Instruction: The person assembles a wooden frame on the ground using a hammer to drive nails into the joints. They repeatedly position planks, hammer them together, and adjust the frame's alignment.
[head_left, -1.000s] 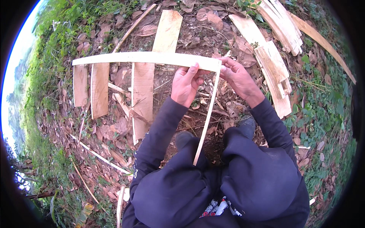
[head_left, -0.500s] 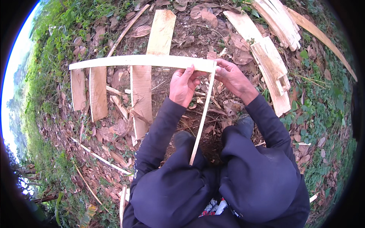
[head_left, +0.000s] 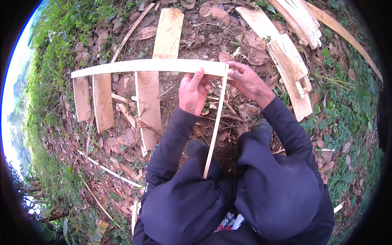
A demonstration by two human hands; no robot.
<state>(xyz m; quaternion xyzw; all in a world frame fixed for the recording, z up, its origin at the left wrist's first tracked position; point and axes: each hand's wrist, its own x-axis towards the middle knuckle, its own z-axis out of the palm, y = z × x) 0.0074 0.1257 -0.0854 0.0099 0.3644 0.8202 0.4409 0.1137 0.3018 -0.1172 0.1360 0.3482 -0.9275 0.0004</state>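
Observation:
My left hand (head_left: pixel 194 92) grips a long pale wooden strip (head_left: pixel 139 65) near its right end, thumb on the near face and fingers behind. The strip runs out to the left across several boards. My right hand (head_left: pixel 249 83) pinches the corner where that strip meets a thin wooden stick (head_left: pixel 216 122). This stick slants down towards my lap, its lower end between my knees. Strip and stick touch at the corner, roughly at a right angle. How they are joined there, if at all, is hidden by my fingers.
Flat boards lie left of my hands, among them a wide board (head_left: pixel 149 106). Beyond the strip lies another board (head_left: pixel 168 32). Stacked planks (head_left: pixel 286 61) and a split-wood bundle (head_left: pixel 297 20) lie to the right. Dry leaves, wood chips and green plants (head_left: pixel 347 102) cover the ground.
Both hands still hold the strip and stick at the corner. The view has shifted slightly, and the corner sits a little further left in it.

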